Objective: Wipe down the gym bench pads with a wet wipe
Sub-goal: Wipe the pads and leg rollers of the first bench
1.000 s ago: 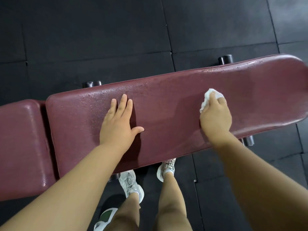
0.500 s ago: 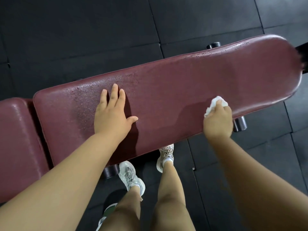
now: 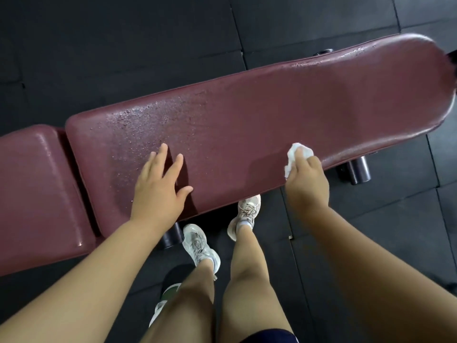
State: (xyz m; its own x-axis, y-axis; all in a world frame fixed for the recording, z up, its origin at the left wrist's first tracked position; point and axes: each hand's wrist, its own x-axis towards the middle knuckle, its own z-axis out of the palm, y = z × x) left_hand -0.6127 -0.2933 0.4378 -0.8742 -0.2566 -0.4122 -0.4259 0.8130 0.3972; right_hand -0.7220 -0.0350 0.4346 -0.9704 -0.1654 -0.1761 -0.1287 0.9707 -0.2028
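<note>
Watching this one through the head cam, so here's my read. The long pad (image 3: 272, 115) is the big maroon thing running across the view over black floor mats (image 3: 123, 45). I'd guess it's firm foam under slick vinyl and too heavy to shift, so there's nothing to pick up, you just press on it. It's beaded with droplets (image 3: 148, 125) over the left half and along the far edge, so expect it to be slippery there. The short pad (image 3: 32, 189) sits just beside its left end with a narrow gap between them. The left hand (image 3: 158, 186) lies on the long pad close to the near edge, fingers straight and spread, holding nothing, and looks like a brace to me. The right hand (image 3: 306, 181) is at the near edge further right, fingers curled round the wet wipe (image 3: 296, 154), a small white wad pressed against the vinyl. That wipe is soft, light and floppy, and I reckon it'll bunch or tear if dragged hard, so I'd keep it pinched with the wad under the fingertips. What I can't see: the short pad is cut off at the left, and the frame underneath is hidden apart from a couple of dark stubby feet (image 3: 356, 172). The long pad's right tip is blurred, most of the wipe is under the fingers, and I can't tell how wet it is.
</note>
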